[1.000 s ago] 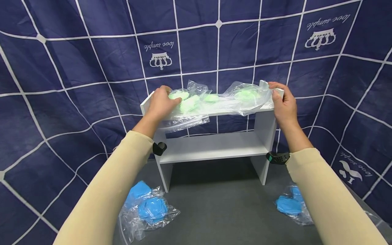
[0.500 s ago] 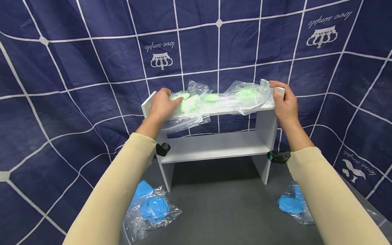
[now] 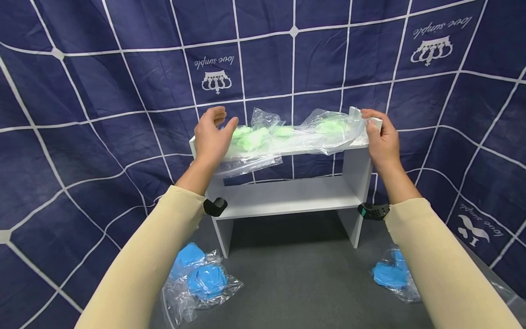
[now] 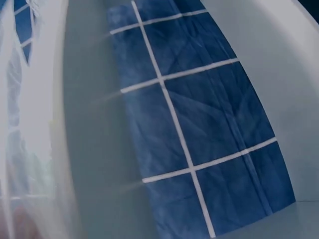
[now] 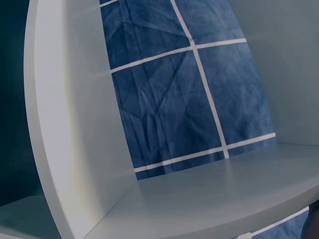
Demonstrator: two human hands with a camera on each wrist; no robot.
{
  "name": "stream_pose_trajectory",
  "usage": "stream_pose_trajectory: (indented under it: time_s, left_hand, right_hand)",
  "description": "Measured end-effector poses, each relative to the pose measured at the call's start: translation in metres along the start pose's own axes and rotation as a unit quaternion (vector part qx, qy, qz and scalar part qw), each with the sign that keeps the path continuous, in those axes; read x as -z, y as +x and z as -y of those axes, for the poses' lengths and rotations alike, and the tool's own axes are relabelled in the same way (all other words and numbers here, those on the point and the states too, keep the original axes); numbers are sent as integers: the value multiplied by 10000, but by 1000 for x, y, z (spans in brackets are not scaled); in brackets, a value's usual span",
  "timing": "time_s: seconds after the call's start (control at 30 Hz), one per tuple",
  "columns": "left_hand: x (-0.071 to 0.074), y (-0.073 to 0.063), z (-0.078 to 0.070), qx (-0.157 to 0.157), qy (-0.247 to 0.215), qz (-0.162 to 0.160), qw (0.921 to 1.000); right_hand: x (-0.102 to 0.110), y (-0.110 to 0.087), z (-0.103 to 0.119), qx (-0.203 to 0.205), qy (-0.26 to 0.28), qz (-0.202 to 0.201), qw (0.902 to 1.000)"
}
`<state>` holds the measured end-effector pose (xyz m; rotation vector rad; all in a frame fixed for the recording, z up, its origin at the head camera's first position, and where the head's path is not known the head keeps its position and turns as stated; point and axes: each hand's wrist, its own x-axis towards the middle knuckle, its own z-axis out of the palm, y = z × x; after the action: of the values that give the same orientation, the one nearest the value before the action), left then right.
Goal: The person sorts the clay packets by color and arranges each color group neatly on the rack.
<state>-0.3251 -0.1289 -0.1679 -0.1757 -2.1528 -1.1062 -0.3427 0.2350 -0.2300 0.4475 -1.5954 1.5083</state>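
A white shelf (image 3: 287,197) stands against the curtain, with clear plastic bags (image 3: 306,139) of pale green pieces (image 3: 252,138) lying along its top. My left hand (image 3: 211,137) is above the top's left end, fingers loosely bent and thumb apart, holding nothing. My right hand (image 3: 383,139) grips the upper edge of the right side panel, fingers over it and thumb in front, close to the right bag's end. In the left wrist view a blurred plastic bag (image 4: 30,124) hangs by the shelf board. The right wrist view shows the inside of the shelf (image 5: 199,204).
Clear bags with blue pieces (image 3: 207,281) lie on the grey floor (image 3: 296,278) at the lower left. More blue pieces in a bag (image 3: 389,275) lie at the lower right. A dark blue curtain (image 3: 267,55) with white lines surrounds the shelf.
My left hand has let go of the green pieces at the left end and lifted slightly up and left. My right hand has stayed on the side panel.
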Motion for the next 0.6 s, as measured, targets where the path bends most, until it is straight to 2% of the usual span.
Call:
stream_pose_trajectory:
  time_s: [0.13, 0.2, 0.33, 0.6]
  left_hand:
    - [4, -9, -8, -510, -415, -205, 9976]
    - [7, -15, -12, -655, -586, -246, 9958]
    - [13, -29, -15, -796, -832, -270, 9930]
    - [24, -62, -10, -929, -1514, -139, 9840]
  right_hand:
    - [0, -1, 3, 33, 31, -29, 10000]
    - [1, 0, 3, 27, 14, -51, 10000]
    - [2, 0, 4, -44, 57, -47, 10000]
    - [0, -1, 9, -113, 105, 63, 9999]
